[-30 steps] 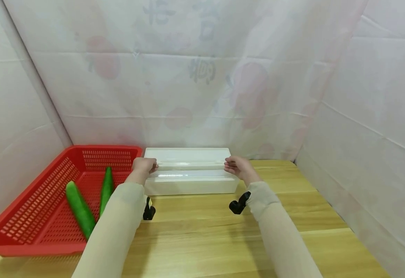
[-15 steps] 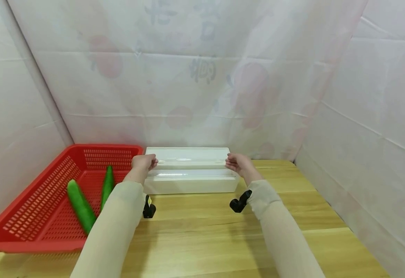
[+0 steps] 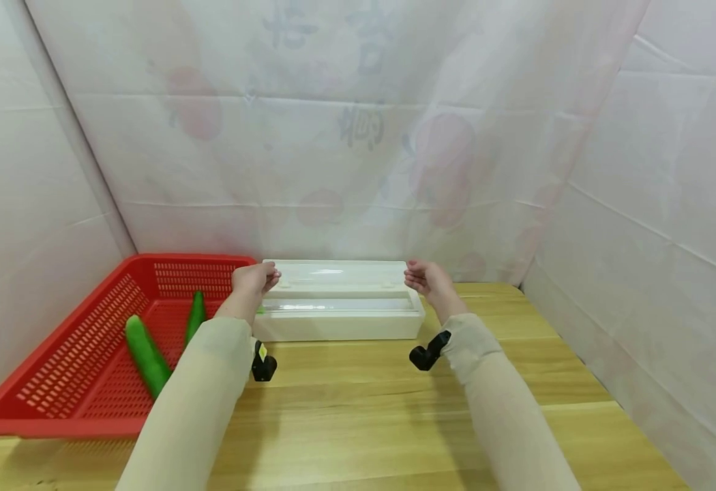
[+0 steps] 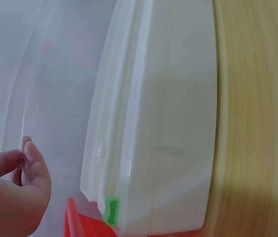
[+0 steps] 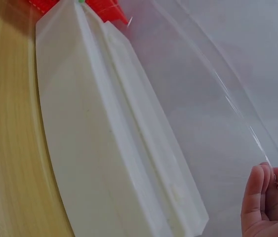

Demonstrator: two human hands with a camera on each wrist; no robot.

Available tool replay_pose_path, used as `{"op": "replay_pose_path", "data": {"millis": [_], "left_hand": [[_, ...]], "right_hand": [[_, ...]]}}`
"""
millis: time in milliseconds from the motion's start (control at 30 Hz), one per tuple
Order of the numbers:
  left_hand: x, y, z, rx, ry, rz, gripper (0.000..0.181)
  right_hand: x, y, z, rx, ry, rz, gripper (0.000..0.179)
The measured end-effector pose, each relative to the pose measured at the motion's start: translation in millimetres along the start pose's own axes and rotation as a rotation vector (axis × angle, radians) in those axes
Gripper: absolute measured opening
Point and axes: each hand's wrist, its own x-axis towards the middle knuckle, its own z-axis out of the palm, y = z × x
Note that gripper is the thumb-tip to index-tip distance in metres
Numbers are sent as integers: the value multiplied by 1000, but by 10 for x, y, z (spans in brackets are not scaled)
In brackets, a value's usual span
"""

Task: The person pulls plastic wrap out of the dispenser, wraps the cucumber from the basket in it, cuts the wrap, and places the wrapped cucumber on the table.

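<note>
A long white cling film dispenser (image 3: pixel 339 327) stands on the table against the back curtain. Clear cling film (image 4: pixel 55 94) stretches up from it, and its free edge runs between my two hands. Thumb and fingers of my left hand (image 3: pixel 254 279) pinch one corner, above the dispenser's left end. At the opposite end my right hand (image 3: pixel 429 281) pinches the other corner in the same way, as the right wrist view also shows. On the dispenser's left end sits a small green slider (image 4: pixel 111 211). Part of the white lid (image 3: pixel 333 267) shows through the film.
A red plastic basket (image 3: pixel 63 427) stands at the left, close to the dispenser. Two green cucumbers (image 3: pixel 146 354) lie in it, partly hidden by my left sleeve. Wooden table surface (image 3: pixel 346 409) spreads in front, with white curtains (image 3: pixel 652 239) around it.
Both hands have risen slightly from the dispenser and moved a little apart, drawing the cling film upward. The dispenser's front slot now shows more plainly, and the green slider has come into sight.
</note>
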Motion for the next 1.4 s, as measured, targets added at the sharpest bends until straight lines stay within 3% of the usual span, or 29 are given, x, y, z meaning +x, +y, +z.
{"op": "replay_pose_path", "data": {"millis": [167, 300, 433, 533, 800, 1133, 1400], "left_hand": [[-29, 47, 31, -24, 23, 13, 35], [-58, 91, 52, -72, 32, 26, 33], [-91, 126, 63, -100, 48, 36, 16], [-125, 160, 69, -116, 53, 47, 8], [-212, 248, 82, -134, 32, 99, 34], [-313, 336, 65, -171, 3, 116, 35], [-397, 413, 56, -213, -58, 126, 37]], "right_hand": [[-29, -78, -8, -12, -14, -23, 46], [-52, -147, -15, -19, -27, -34, 31], [-85, -207, -10, -15, -35, -37, 11], [-110, -253, -2, -22, -38, -42, 10], [-175, -384, 29, -36, -31, -54, 9], [-278, -496, 32, -47, -63, -90, 9], [-356, -592, 13, -42, -79, -121, 8]]}}
